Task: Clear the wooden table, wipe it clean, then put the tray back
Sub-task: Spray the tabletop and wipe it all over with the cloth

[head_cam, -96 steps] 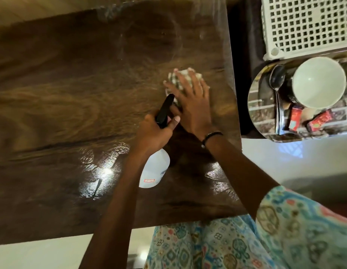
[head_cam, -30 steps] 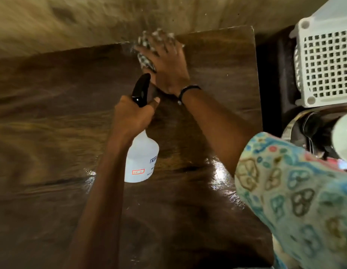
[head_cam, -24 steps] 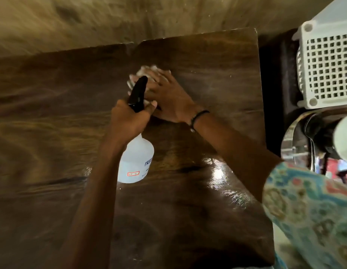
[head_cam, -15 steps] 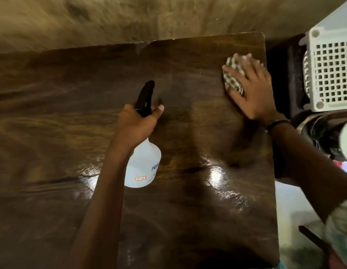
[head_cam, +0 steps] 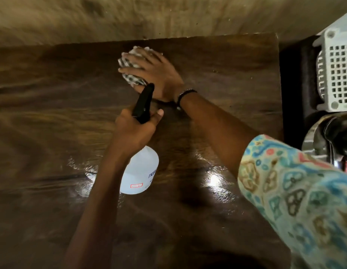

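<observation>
The dark wooden table (head_cam: 52,117) fills the view, wet and shiny near the middle. My right hand (head_cam: 155,74) presses flat on a checked cloth (head_cam: 130,61) near the table's far edge, at the centre. My left hand (head_cam: 134,131) grips the neck of a white spray bottle (head_cam: 139,173) with a black trigger head (head_cam: 143,100), held just above the table. The round metal tray (head_cam: 312,140) sits off the table at the right edge, mostly cut off, with dark items on it.
A white perforated plastic basket (head_cam: 339,70) stands at the far right beside the tray, on a dark surface. A beige wall (head_cam: 149,16) runs along the table's far edge. My patterned sleeve (head_cam: 297,191) covers the lower right.
My right hand has swept the cloth from the table's far right corner back left to the centre of the far edge. The left hand keeps the bottle in about the same place.
</observation>
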`<action>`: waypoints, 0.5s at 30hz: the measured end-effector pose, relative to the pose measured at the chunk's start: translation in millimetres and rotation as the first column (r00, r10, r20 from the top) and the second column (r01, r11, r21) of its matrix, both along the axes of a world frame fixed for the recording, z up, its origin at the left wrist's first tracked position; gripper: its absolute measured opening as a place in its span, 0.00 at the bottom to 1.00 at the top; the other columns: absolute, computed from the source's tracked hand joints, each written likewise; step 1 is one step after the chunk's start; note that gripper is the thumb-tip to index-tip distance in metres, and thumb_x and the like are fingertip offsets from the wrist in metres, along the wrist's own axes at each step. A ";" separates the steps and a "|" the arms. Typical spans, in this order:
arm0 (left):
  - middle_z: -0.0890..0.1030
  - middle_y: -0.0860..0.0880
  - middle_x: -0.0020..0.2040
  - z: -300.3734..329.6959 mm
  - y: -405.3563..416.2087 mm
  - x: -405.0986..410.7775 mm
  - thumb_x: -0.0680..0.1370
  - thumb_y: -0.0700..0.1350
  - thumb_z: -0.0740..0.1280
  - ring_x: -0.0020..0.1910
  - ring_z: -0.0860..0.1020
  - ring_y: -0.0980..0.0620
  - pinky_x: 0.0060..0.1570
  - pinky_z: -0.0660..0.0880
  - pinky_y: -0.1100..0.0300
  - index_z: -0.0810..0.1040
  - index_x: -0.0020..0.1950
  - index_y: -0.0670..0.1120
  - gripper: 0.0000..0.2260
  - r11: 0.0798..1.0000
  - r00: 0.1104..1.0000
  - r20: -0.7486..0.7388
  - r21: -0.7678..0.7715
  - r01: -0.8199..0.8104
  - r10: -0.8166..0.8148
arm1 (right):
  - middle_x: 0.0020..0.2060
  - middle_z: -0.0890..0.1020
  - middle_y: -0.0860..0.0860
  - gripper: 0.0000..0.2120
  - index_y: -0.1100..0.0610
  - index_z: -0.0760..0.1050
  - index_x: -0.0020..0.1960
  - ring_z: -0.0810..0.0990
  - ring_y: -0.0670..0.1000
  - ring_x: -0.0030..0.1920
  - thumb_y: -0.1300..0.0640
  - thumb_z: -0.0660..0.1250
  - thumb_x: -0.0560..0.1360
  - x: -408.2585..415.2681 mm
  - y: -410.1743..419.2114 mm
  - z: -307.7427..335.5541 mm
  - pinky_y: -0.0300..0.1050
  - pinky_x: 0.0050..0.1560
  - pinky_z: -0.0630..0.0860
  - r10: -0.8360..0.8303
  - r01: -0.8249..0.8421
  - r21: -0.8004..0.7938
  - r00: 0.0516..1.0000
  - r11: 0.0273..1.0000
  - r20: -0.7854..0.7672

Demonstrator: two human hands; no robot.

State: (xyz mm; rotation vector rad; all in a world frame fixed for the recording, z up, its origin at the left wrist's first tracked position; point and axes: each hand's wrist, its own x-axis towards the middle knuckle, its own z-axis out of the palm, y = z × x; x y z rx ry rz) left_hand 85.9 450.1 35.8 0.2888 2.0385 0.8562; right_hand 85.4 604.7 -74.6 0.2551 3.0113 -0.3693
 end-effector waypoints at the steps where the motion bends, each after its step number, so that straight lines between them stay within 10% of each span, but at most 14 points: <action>1: 0.75 0.49 0.34 0.2 -3.8 -1.3 0.73 0.53 0.70 0.37 0.75 0.49 0.41 0.71 0.55 0.73 0.40 0.52 0.08 1.000 1.000 0.006 -0.002 0.006 -0.006 | 0.77 0.57 0.47 0.24 0.41 0.58 0.75 0.53 0.55 0.77 0.42 0.53 0.79 9.2 10.8 -1.0 0.55 0.75 0.48 -0.027 0.027 0.003 1.000 1.000 0.004; 8: 0.75 0.50 0.37 6.5 -24.9 -0.2 0.74 0.53 0.68 0.40 0.76 0.51 0.41 0.72 0.58 0.71 0.38 0.53 0.09 1.000 0.999 0.028 -0.016 0.021 -0.020 | 0.77 0.58 0.51 0.27 0.46 0.57 0.76 0.56 0.59 0.76 0.41 0.51 0.78 131.4 99.4 2.6 0.55 0.74 0.54 -0.685 0.685 0.089 0.728 0.723 -0.030; 13: 0.76 0.51 0.38 6.3 -36.5 6.6 0.74 0.53 0.68 0.41 0.76 0.52 0.49 0.72 0.54 0.71 0.37 0.54 0.09 0.999 0.999 0.043 -0.031 0.021 -0.019 | 0.77 0.59 0.51 0.30 0.47 0.58 0.76 0.55 0.57 0.77 0.39 0.47 0.76 183.9 70.3 -0.1 0.57 0.74 0.55 -0.928 0.932 0.109 0.356 0.345 -0.106; 15: 0.76 0.52 0.37 5.3 -39.7 13.5 0.74 0.53 0.68 0.41 0.76 0.52 0.50 0.73 0.53 0.71 0.37 0.54 0.09 0.999 0.999 0.043 -0.031 0.022 -0.021 | 0.77 0.58 0.53 0.30 0.47 0.58 0.76 0.55 0.59 0.77 0.40 0.47 0.76 176.7 38.1 -0.2 0.59 0.74 0.54 -0.933 0.936 0.104 0.347 0.338 -0.095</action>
